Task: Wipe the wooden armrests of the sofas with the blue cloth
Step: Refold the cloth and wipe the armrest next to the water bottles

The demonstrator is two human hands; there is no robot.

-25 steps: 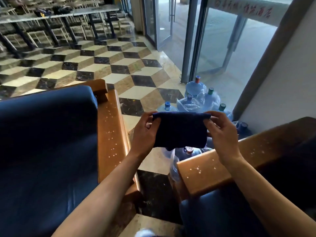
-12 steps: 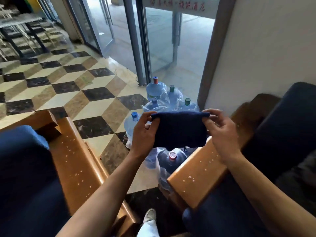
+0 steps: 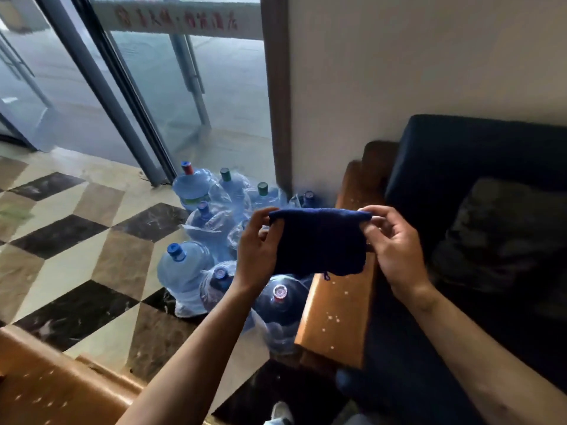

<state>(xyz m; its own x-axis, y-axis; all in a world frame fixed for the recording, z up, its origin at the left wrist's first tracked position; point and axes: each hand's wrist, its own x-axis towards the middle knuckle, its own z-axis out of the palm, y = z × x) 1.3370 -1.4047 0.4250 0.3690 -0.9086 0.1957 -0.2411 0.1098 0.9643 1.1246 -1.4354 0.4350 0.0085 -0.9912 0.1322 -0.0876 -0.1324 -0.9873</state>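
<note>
Both hands up at chest height, holding the blue cloth (image 3: 319, 242) stretched between them. Left hand (image 3: 256, 251) pinches the cloth's upper left corner between thumb and fingers; right hand (image 3: 395, 250) pinches the upper right corner the same way. Cloth folded, hanging flat below a taut top edge, a short thread dangling off its lower right corner. It touches no wood.

Wooden armrest (image 3: 337, 305) of the right-hand sofa runs from below the cloth toward the wall, speckled with small pale spots along its top. The cloth hangs in front of the armrest's middle stretch and hides it. Dark blue back cushion (image 3: 478, 154) just right of the armrest; a dark, dull-patterned pillow (image 3: 503, 234) sits on the seat near it.

Second wooden armrest (image 3: 55, 384) at lower left corner, well apart from the hands, also spotted.

Between the two armrests, on the floor: a cluster of large blue water jugs (image 3: 190, 271), several wrapped in clear plastic, caps red, green and blue. They crowd right up against the right armrest's outer side. Checkered marble floor (image 3: 76, 240) beyond; glass doors (image 3: 159, 96) behind the jugs. A pale shoe tip (image 3: 280, 412) shows at the bottom edge.
</note>
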